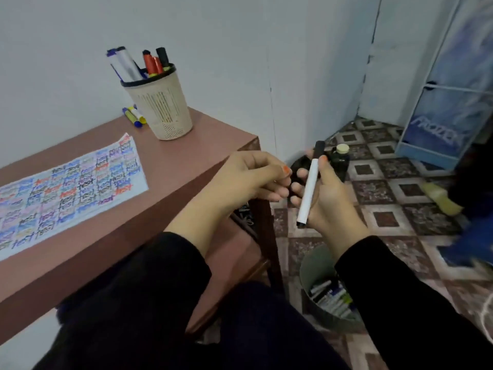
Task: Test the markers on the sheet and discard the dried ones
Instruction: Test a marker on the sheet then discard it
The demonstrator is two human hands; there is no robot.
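Two hands meet at mid-frame, past the table's right edge; the right hand (324, 193) grips a capped white marker (310, 184) upright, the left hand (249, 180) is curled loosely, pinching nothing visible; the bin (310, 265) of discards sits at lower right, largely behind the right forearm; a careless drop could miss it and roll across the tiles; the sheet (66, 193) lies left.

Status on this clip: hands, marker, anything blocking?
Right hand gripping capped white marker, held beside the table, off the test sheet. Left hand loosely curled, apparently empty. Bin of markers on floor below, path unobstructed.
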